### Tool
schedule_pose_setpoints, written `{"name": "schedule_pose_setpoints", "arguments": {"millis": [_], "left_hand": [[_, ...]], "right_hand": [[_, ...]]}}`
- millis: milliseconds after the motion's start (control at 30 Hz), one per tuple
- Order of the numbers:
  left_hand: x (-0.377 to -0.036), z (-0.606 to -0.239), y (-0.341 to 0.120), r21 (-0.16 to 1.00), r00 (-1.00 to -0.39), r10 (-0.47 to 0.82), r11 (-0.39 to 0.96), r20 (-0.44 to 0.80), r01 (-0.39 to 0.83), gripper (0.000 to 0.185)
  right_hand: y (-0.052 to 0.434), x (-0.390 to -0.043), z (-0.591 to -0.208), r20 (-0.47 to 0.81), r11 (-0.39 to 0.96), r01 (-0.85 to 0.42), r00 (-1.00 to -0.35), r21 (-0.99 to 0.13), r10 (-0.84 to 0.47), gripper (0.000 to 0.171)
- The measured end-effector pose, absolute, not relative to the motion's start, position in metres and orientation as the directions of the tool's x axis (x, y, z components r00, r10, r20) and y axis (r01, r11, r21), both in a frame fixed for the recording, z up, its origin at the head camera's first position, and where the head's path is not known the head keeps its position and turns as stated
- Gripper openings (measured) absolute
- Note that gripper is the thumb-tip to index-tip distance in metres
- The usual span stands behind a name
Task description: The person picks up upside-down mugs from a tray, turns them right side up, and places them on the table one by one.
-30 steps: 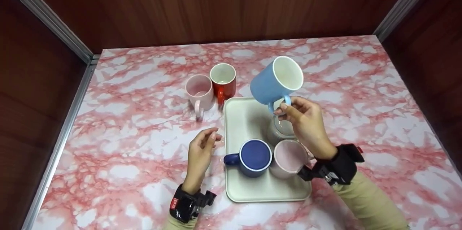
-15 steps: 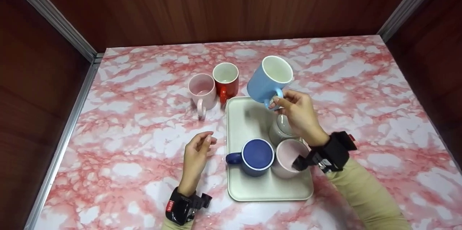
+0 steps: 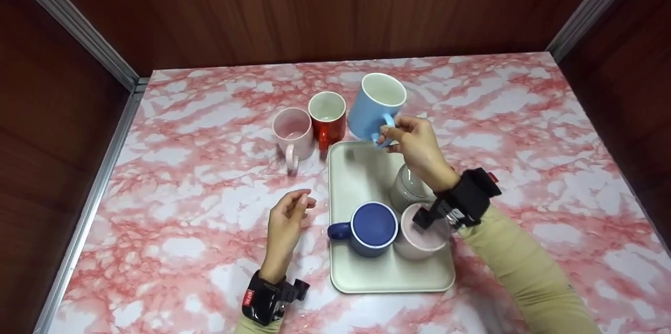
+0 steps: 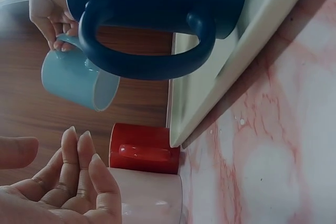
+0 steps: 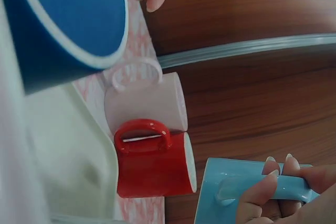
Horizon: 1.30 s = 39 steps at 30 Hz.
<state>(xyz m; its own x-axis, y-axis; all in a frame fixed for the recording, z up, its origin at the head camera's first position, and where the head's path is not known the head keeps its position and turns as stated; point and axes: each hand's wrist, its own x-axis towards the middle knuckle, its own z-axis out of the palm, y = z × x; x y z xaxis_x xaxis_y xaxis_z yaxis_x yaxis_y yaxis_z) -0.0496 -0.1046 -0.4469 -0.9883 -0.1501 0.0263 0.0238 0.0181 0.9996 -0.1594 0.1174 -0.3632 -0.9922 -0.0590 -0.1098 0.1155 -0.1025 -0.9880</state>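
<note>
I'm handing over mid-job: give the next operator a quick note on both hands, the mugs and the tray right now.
Right hand: grips the light blue mug by its handle, held in the air at the far edge of the tray, next to the red mug.
Left hand: holds nothing, fingers loosely curled, on the table left of the tray.
Off the tray: red mug and a pink mug stand side by side on the table.
On the tray: dark blue mug, a second pink mug, a clear glass.
Left, as it seems: set the light blue mug down, then deal with the three on the tray.
</note>
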Motion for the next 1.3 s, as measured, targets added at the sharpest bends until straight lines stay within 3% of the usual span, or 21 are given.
{"name": "schedule_pose_setpoints", "arguments": {"millis": [667, 1300], "left_hand": [[-0.066, -0.442, -0.088, 0.999, -0.993, -0.115, 0.005, 0.038, 0.038, 0.025], [-0.093, -0.442, -0.072, 0.999, -0.992, -0.123, -0.035, 0.010, 0.014, 0.024]], "right_hand": [[0.105, -0.190, -0.377, -0.231, -0.027, 0.230, -0.973, -0.973, 0.010, 0.013], [0.091, -0.210, -0.377, -0.236, -0.005, 0.236, -0.970, -0.972, 0.065, 0.015]]}}
